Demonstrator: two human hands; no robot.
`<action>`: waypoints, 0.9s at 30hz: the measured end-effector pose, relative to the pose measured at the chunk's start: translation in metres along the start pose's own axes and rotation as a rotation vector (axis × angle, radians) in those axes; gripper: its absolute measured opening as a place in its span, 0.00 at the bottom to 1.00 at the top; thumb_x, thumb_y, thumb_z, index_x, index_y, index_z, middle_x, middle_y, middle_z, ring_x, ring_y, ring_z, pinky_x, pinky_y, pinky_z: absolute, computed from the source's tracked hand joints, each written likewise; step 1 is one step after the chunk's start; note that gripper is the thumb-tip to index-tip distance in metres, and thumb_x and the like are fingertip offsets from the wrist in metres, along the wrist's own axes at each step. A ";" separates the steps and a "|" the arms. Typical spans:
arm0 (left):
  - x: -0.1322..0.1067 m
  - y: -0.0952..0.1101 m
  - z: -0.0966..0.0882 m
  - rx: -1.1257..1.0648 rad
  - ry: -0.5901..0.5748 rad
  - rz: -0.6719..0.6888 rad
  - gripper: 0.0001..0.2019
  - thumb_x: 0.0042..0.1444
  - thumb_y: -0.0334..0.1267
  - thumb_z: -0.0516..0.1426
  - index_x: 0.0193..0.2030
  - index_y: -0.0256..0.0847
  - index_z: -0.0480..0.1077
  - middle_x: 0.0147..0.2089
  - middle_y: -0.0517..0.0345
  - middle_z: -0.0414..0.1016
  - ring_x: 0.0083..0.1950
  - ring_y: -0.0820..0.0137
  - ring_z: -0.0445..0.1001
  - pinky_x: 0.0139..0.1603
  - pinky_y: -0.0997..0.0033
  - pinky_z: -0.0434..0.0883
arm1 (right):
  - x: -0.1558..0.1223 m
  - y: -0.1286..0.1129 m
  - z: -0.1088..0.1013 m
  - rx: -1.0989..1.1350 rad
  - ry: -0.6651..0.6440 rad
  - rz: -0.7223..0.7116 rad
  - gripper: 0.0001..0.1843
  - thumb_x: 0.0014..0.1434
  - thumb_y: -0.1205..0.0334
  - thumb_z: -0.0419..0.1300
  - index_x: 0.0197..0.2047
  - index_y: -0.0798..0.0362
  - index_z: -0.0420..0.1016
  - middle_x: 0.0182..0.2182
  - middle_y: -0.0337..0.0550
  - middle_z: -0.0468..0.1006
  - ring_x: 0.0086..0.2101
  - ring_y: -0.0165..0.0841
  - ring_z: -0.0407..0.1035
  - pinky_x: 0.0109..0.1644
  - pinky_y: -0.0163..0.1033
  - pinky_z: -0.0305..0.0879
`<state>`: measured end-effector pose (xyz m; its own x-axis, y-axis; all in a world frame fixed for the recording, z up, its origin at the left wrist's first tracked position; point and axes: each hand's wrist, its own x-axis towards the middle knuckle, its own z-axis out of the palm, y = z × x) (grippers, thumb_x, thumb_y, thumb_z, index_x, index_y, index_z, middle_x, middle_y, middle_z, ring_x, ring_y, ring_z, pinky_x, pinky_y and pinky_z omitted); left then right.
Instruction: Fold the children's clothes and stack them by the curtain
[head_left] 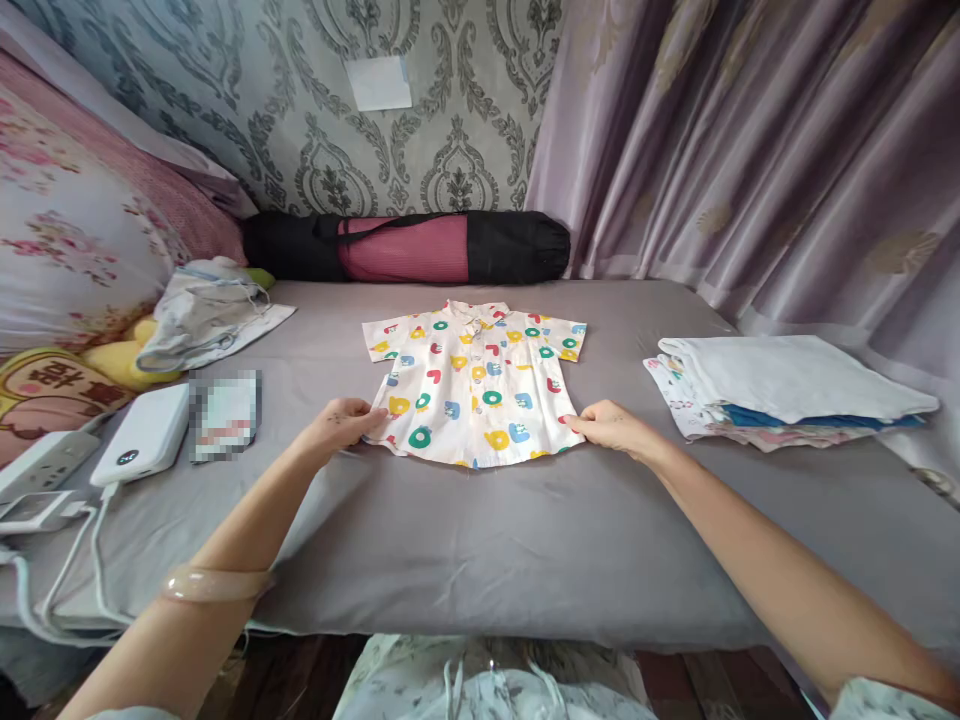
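Note:
A small white short-sleeved shirt (480, 390) with a colourful print lies spread out on the grey sheet (465, 540), front up and collar away from me. My left hand (345, 425) pinches its lower left corner between thumb and fingers. At the opposite lower corner, my right hand (609, 428) grips the fabric the same way. Between the two hands the hem curves toward me, and both sleeves stretch out flat.
To the right sits a stack of folded clothes (795, 380). A rolled mat in a black bag (405, 247) lies along the wall. On the left are a crumpled cloth (202, 320), a white power bank (142, 435), a power strip (49, 465), cables and plush cushions.

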<state>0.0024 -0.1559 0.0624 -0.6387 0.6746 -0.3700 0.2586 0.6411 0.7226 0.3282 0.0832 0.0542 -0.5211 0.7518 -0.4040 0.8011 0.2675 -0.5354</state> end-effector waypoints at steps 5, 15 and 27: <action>-0.002 -0.003 -0.008 -0.011 0.030 0.016 0.23 0.35 0.58 0.63 0.25 0.39 0.68 0.18 0.66 0.59 0.21 0.76 0.55 0.23 0.75 0.49 | 0.001 0.007 -0.004 -0.034 -0.001 -0.033 0.25 0.50 0.39 0.58 0.20 0.51 0.58 0.15 0.29 0.52 0.19 0.24 0.46 0.23 0.33 0.38; 0.011 0.003 -0.024 -0.042 -0.024 -0.021 0.22 0.32 0.55 0.68 0.24 0.39 0.71 0.19 0.62 0.67 0.24 0.73 0.66 0.25 0.75 0.62 | 0.003 -0.003 -0.016 -0.397 -0.014 -0.086 0.25 0.55 0.41 0.54 0.18 0.52 0.63 0.16 0.35 0.61 0.20 0.28 0.58 0.25 0.35 0.45; 0.093 0.045 0.001 -0.460 0.225 -0.159 0.17 0.45 0.34 0.67 0.42 0.35 0.72 0.23 0.64 0.69 0.21 0.77 0.67 0.25 0.77 0.66 | 0.027 -0.080 0.034 -0.580 0.376 -0.467 0.19 0.68 0.57 0.45 0.51 0.55 0.73 0.51 0.55 0.74 0.53 0.41 0.66 0.55 0.42 0.59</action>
<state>-0.0447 -0.0641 0.0604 -0.7965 0.4552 -0.3980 -0.1658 0.4685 0.8678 0.2396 0.0617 0.0608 -0.7868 0.6100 0.0942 0.6049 0.7924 -0.0782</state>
